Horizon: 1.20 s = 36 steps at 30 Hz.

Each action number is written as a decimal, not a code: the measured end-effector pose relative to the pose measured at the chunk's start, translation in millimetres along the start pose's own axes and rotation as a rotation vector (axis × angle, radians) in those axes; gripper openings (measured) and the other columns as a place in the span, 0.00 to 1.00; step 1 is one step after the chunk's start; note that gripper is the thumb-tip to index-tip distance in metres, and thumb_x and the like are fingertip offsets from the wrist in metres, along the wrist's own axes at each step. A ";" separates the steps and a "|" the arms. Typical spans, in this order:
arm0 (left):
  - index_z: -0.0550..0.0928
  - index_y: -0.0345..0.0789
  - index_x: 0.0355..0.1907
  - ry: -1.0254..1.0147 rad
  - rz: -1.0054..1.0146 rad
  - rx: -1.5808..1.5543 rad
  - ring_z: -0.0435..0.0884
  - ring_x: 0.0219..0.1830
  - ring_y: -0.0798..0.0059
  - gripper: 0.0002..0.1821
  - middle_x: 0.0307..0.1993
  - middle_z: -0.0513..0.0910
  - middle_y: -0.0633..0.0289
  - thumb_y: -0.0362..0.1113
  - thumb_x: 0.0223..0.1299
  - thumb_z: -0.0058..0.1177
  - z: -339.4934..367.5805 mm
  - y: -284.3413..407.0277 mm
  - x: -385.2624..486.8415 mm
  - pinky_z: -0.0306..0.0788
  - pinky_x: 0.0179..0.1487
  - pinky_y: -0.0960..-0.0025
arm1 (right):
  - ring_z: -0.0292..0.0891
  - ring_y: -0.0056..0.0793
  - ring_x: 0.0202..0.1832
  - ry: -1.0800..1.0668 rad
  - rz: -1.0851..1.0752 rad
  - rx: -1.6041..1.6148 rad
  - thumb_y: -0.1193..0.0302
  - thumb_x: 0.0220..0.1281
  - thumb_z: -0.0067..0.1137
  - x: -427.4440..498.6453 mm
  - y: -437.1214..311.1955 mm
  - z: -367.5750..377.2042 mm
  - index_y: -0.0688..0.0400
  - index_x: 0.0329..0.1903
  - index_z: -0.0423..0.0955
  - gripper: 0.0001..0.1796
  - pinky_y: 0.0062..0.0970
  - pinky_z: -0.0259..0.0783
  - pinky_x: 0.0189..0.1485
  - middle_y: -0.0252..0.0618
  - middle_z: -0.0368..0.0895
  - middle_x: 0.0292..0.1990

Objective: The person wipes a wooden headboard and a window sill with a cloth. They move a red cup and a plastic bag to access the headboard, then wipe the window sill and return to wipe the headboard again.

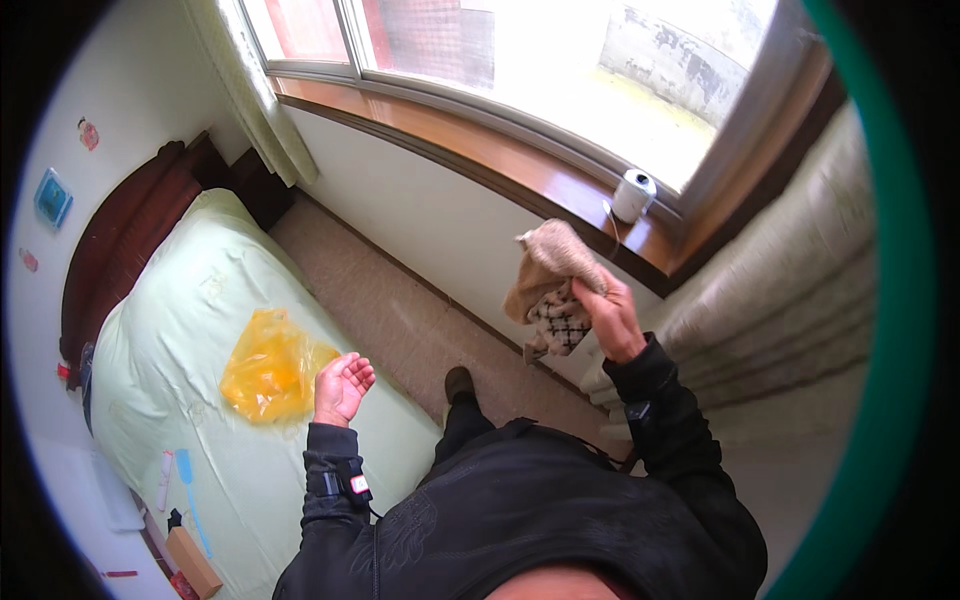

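My right hand (611,311) grips a brown cloth (551,259) with a black-and-white checked part hanging below it, in front of the wall under the window. My left hand (345,386) is raised palm up over the bed's edge, fingers slightly curled and holding nothing. Just left of it, a translucent yellow plastic bag (266,367) lies crumpled on the pale green bedsheet (247,480). Beyond the cloth, a white roll (634,195) stands on the brown windowsill (480,165), with a thin strand hanging from it.
A dark wooden headboard (120,247) is at the left. On the bed lie a blue fly swatter (191,495) and a cardboard box (193,562). A narrow strip of floor (375,300) runs between bed and wall. Curtains (772,277) hang at the right.
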State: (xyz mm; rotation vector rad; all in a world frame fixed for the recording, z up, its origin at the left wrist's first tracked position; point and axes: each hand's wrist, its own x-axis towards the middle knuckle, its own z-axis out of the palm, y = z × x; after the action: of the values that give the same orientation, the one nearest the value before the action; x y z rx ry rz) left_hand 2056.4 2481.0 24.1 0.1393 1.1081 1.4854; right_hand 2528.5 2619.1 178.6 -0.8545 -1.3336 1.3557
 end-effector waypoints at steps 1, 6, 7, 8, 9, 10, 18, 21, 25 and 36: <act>0.85 0.34 0.49 -0.029 0.013 -0.004 0.90 0.44 0.62 0.08 0.42 0.91 0.53 0.36 0.78 0.59 13.6 12.3 23.9 0.86 0.53 0.56 | 0.77 0.16 0.55 0.046 -0.117 -0.049 0.75 0.84 0.59 21.8 -9.5 3.4 0.62 0.69 0.79 0.17 0.24 0.77 0.59 0.28 0.83 0.56; 0.85 0.32 0.51 -0.113 0.047 0.025 0.91 0.44 0.61 0.09 0.43 0.91 0.52 0.35 0.77 0.60 74.1 87.8 124.3 0.87 0.52 0.57 | 0.74 0.58 0.71 0.259 -0.631 -0.914 0.78 0.70 0.66 121.0 -37.9 20.4 0.64 0.78 0.69 0.35 0.45 0.72 0.75 0.61 0.76 0.69; 0.85 0.32 0.52 -0.117 0.049 0.028 0.91 0.44 0.61 0.09 0.43 0.91 0.51 0.35 0.77 0.60 87.0 101.1 141.6 0.87 0.52 0.57 | 0.72 0.61 0.73 0.267 -0.586 -1.030 0.72 0.68 0.70 143.4 -32.7 24.4 0.61 0.81 0.65 0.41 0.48 0.69 0.77 0.62 0.73 0.71; 0.85 0.32 0.53 -0.139 0.055 0.037 0.91 0.43 0.61 0.10 0.43 0.91 0.50 0.35 0.78 0.60 99.4 117.5 162.3 0.87 0.51 0.58 | 0.71 0.62 0.74 0.252 -0.534 -1.185 0.71 0.67 0.71 174.2 -23.6 30.1 0.60 0.81 0.66 0.42 0.50 0.68 0.78 0.62 0.72 0.73; 0.84 0.32 0.53 -0.141 0.052 0.048 0.91 0.43 0.61 0.10 0.43 0.90 0.50 0.35 0.78 0.60 102.8 130.3 173.3 0.87 0.51 0.58 | 0.69 0.63 0.76 0.227 -0.478 -1.351 0.70 0.67 0.72 196.1 -6.9 39.0 0.59 0.81 0.66 0.42 0.51 0.67 0.79 0.63 0.71 0.74; 0.84 0.32 0.53 -0.148 0.056 0.061 0.91 0.43 0.61 0.10 0.43 0.90 0.50 0.35 0.78 0.59 107.6 145.2 186.3 0.87 0.51 0.58 | 0.65 0.66 0.78 0.161 -0.298 -1.493 0.66 0.66 0.73 217.6 8.9 49.7 0.57 0.81 0.67 0.42 0.55 0.63 0.81 0.63 0.68 0.76; 0.85 0.31 0.55 -0.025 0.028 0.127 0.90 0.46 0.60 0.12 0.45 0.90 0.51 0.37 0.78 0.59 88.7 232.3 266.2 0.86 0.54 0.56 | 0.60 0.67 0.81 0.114 -0.366 -1.481 0.70 0.64 0.73 301.7 56.4 112.0 0.58 0.80 0.68 0.42 0.57 0.58 0.84 0.63 0.64 0.80; 0.85 0.31 0.56 -0.081 0.059 0.099 0.90 0.46 0.60 0.13 0.45 0.90 0.50 0.37 0.78 0.59 84.1 252.3 291.7 0.86 0.54 0.56 | 0.61 0.68 0.80 0.070 -0.352 -1.429 0.70 0.63 0.73 343.8 58.7 147.8 0.60 0.79 0.68 0.42 0.56 0.60 0.83 0.64 0.64 0.79; 0.84 0.31 0.58 -0.067 0.096 0.117 0.90 0.46 0.59 0.14 0.45 0.90 0.50 0.37 0.79 0.57 80.9 290.6 325.0 0.86 0.55 0.56 | 0.62 0.70 0.78 0.002 -0.393 -1.372 0.70 0.59 0.72 403.7 66.2 196.1 0.62 0.79 0.68 0.43 0.58 0.59 0.83 0.68 0.65 0.77; 0.80 0.33 0.61 0.011 0.338 0.247 0.92 0.52 0.58 0.16 0.53 0.90 0.47 0.40 0.80 0.60 114.8 514.6 482.3 0.87 0.54 0.55 | 0.61 0.73 0.77 -0.112 -0.426 -1.262 0.76 0.52 0.74 543.7 91.5 310.5 0.63 0.78 0.68 0.47 0.61 0.58 0.83 0.70 0.64 0.76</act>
State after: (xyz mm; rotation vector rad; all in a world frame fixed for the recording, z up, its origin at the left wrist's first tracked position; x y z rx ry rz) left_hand 1632.6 3029.1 198.8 0.5113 1.3220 1.6400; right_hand 2085.0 3068.7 219.0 -1.1706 -2.3115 0.0974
